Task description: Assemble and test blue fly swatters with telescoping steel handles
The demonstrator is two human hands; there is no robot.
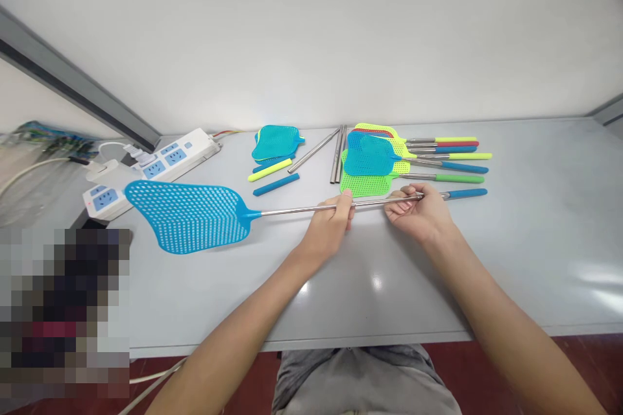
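A blue fly swatter (pixel 192 217) with a telescopic metal rod is held level above the table, its perforated head to the left and its blue handle at the right end. My left hand (pixel 331 227) is closed round the middle of the rod. Farther right, my right hand (pixel 423 211) pinches the rod near the handle, palm turned up. Just beyond my hands lies a group of finished-looking swatters, among them a green swatter (pixel 365 185) and a blue swatter (pixel 370 154), handles to the right.
Loose swatter heads (pixel 277 141) lie stacked at the back, near a yellow grip (pixel 270 170), a blue grip (pixel 276 185) and several metal rods (pixel 335 162). A white power strip (pixel 187 152) with plugs and cables stands at the left of the grey table (pixel 535 240). The lower left is pixelated.
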